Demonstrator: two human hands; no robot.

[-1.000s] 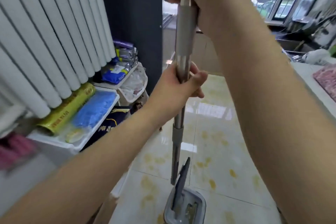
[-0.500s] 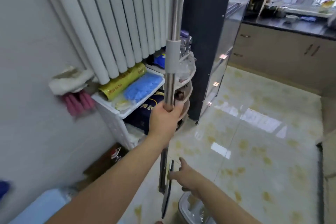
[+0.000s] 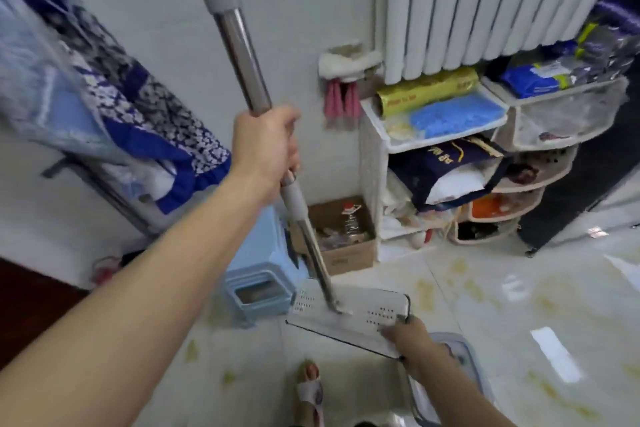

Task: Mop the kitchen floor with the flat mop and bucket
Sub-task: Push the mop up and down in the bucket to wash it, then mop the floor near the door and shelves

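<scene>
The left hand (image 3: 265, 146) is clamped around the mop pole (image 3: 242, 55), fingers curled on the metal shaft. The pole slants down to the flat mop head (image 3: 349, 319), which lies flat above the floor (image 3: 519, 305). The right hand (image 3: 412, 334) grips the head's right end. The bucket (image 3: 460, 371) sits just below that end, partly hidden by the right arm

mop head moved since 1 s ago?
Yes. The mop head was edge-up in the bucket; now it is out, turned flat, held left of the bucket.
</scene>
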